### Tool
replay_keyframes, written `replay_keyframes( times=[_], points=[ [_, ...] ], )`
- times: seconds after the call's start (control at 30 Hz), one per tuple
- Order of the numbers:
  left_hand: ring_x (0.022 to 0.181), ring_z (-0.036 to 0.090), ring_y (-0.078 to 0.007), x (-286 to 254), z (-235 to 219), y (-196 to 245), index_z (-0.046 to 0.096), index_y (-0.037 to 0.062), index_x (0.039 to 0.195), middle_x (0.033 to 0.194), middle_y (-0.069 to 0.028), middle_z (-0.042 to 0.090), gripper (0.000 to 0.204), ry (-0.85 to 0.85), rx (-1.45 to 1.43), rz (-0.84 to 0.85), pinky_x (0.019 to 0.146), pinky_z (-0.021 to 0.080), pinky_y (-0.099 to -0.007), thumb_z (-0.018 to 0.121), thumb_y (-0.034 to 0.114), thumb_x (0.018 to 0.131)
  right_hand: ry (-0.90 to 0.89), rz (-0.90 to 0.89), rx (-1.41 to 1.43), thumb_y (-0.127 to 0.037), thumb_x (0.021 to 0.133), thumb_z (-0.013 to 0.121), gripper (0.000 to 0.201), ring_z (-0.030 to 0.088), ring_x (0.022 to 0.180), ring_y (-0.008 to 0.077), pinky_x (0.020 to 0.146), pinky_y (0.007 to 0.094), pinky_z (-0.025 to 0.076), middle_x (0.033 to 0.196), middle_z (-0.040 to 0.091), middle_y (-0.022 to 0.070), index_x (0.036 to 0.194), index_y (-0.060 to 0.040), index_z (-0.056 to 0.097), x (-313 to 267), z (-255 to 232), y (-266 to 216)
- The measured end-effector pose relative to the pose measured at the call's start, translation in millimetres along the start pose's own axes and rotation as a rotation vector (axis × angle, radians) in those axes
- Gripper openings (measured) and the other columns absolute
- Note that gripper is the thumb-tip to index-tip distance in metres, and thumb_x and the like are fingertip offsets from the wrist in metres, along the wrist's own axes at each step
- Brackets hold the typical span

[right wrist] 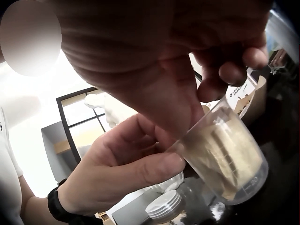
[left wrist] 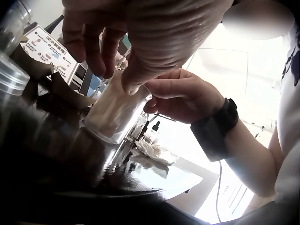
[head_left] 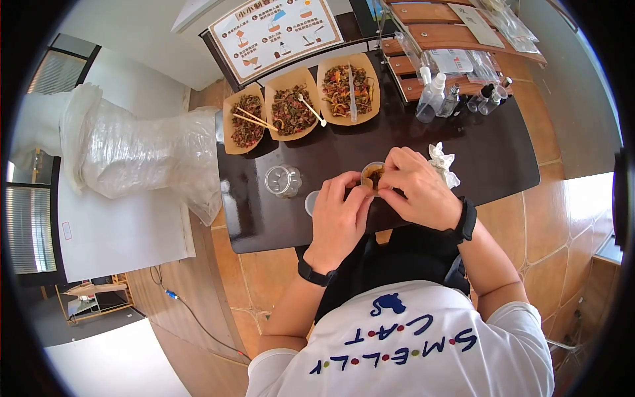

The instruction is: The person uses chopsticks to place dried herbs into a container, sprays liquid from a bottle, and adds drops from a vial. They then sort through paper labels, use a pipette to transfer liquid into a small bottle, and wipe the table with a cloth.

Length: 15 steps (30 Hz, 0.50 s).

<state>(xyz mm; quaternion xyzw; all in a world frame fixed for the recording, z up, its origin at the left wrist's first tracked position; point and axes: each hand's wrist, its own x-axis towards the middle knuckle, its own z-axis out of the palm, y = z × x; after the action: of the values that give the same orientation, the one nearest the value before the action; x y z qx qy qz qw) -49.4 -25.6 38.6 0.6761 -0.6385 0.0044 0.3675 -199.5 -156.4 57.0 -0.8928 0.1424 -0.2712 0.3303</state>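
A small clear plastic measuring cup (right wrist: 251,185) stands tilted on the dark table, lined with a pale brown paper filter (right wrist: 225,152). Dark dried bits (head_left: 376,177) show inside the filter in the head view. My left hand (head_left: 338,215) pinches the cup's near rim between thumb and fingers. From the other side, my right hand (head_left: 420,188) reaches over the mouth, thumb and forefinger pinching the filter at its upper edge. Those fingertips are partly hidden. Left of the cup are an uncapped clear jar (head_left: 283,180) and a white lid (head_left: 311,202), partly covered by my left hand.
Three paper trays of dried herbs (head_left: 245,122) line the table's back, with sticks, a small spoon and tweezers on them. Small bottles (head_left: 431,99) stand at back right beside a wooden rack (head_left: 450,36). Crumpled tissue (head_left: 444,165) lies right of my hands. An instruction sign (head_left: 274,33) stands behind.
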Motion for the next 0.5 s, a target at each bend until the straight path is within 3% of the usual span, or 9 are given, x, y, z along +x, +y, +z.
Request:
replay_keyframes(
  times=[0.3, 0.5],
  points=[
    [0.098, 0.061, -0.0295, 1.5, -6.4, 3.8, 0.068, 0.0089, 0.095, 0.109, -0.0063, 0.065, 0.02, -0.005, 0.115, 0.044, 0.084, 0.047, -0.041, 0.078, 0.005, 0.079, 0.013, 0.022, 0.016, -0.004, 0.079, 0.071, 0.007, 0.054, 0.09, 0.0287, 0.079, 0.0403, 0.041, 0.092, 0.052, 0.0094, 0.08, -0.0027, 0.064, 0.7, -1.5, -4.4],
    [0.101, 0.06, -0.0301, -0.4, -5.5, 3.0, 0.068, 0.0095, 0.098, 0.113, -0.0076, 0.064, 0.023, -0.019, 0.087, 0.022, 0.086, 0.046, -0.0422, 0.079, 0.008, 0.079, 0.047, 0.016, 0.015, -0.004, 0.083, 0.07, 0.007, 0.054, 0.091, 0.027, 0.082, 0.0398, 0.042, 0.108, 0.057, 0.0093, 0.085, -0.0054, 0.063, 0.2, -8.9, -9.3]
  ],
)
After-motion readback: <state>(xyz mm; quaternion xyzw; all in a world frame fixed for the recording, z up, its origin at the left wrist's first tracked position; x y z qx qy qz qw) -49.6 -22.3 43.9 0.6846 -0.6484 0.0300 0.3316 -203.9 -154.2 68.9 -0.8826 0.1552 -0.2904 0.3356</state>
